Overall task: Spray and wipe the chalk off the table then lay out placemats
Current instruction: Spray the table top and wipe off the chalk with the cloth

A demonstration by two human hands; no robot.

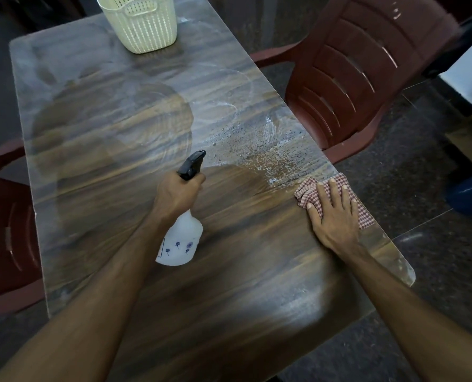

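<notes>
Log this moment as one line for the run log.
phase: spray and wipe | left hand: grips spray bottle | right hand: flat on checked cloth | table: chalk streaks, wet droplets | placemats: not visible

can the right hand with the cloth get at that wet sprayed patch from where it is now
Probably yes. The right hand lies flat on the checked cloth at the table's right edge, and the droplet patch begins just ahead of the cloth. Nothing sits between them; the spray bottle is off to the left.

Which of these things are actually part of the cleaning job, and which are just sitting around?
Part of the job:
spray bottle, held by the left hand
checked cloth, pressed flat by the right hand
table, with chalk smears and spray droplets

Just there:
cream basket
red plastic chairs
</notes>
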